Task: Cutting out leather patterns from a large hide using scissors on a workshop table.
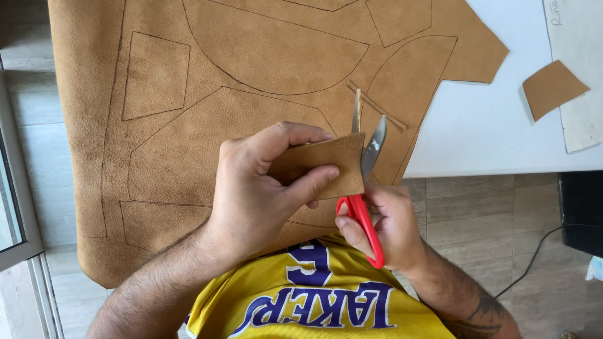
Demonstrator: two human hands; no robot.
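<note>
head view: left hand [254, 188] pinches a small tan suede piece [323, 166], thumb on the near face, fingers curled over the top edge, held above the lap edge of the worktop [490, 138]. right hand [383, 226] is clamped round the red handles of scissors [366, 182]; blades stand apart, pointing away, straddling the piece's right edge. beneath lies a big tan sheet [157, 125] marked with dark pattern outlines, draped over the white worktop and hanging toward the person. thin offcut strip [377, 107] lies on the sheet near the blade tips. separate tan scrap [553, 88] sits well apart at right, on the worktop.
</note>
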